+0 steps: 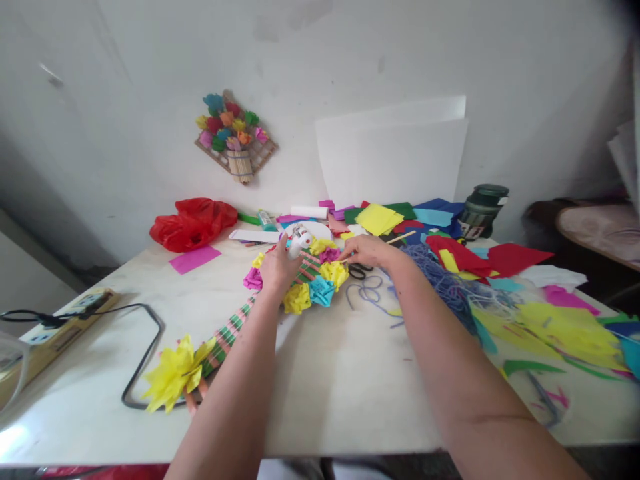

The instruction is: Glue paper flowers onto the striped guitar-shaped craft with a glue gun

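My left hand (281, 268) is closed around a white glue gun (301, 241), over the upper part of a paper-flower craft. Crumpled yellow, blue and pink paper flowers (321, 291) ring its round end. Its long green-and-pink striped stem (235, 325) runs down to a large yellow paper flower (177, 375). Over the right side of the ring, my right hand (367, 252) pinches a thin wooden stick (403, 237); one end shows beyond the hand, the other by the yellow flower. Black-handled scissors (359, 271) lie partly under this hand.
Tangled blue yarn (435, 283) and coloured paper sheets (570, 330) cover the right side. A dark green jar (484, 212) stands at the back. A red plastic bag (193, 223) lies back left. A power strip (65, 320) with a black cord sits at the left edge.
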Tool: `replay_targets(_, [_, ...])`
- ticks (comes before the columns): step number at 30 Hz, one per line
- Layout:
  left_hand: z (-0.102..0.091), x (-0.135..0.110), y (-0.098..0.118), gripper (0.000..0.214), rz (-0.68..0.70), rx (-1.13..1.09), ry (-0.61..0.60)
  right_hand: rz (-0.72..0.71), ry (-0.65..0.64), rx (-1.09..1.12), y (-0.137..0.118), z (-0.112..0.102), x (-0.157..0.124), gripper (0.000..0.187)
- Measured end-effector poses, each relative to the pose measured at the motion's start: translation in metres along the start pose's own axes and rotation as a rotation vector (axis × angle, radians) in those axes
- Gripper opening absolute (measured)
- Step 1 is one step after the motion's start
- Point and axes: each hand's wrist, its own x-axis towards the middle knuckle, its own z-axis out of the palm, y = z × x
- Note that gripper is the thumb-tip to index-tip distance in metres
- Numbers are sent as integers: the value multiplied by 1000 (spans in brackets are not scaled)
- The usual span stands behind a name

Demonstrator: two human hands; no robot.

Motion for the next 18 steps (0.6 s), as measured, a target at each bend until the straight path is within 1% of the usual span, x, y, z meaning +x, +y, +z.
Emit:
replay_targets(3, [-1,0,-1,65,1,-17,1,78,12,-1,-7,-4,-3,24])
replay_targets(5, [-1,0,-2,65,-3,-29,3,126,-7,-14,-10,-8,-5,26])
replay_targets(7, [-2,1,-2,65,-18,-34,2,155,-34,-27,-9,-14,-8,23])
replay_targets(10, [-4,2,-2,66,-43,-25,3,222,-83,9,1,-24,-14,15])
replay_targets(12, [-6,2,-1,67,-55,-17,12,274,-102,89,9,-29,-19,13])
replay_targets(14, [-9,1,1,66,-60,-22,20,320,-76,205,15,-30,-24,12])
replay_targets(16, [-11,0,2,66,-60,-51,24,405,-31,334,16,-26,-27,11])
replay_targets(18, [-13,0,3,67,-58,-98,35,519,-22,457,12,-18,-26,12])
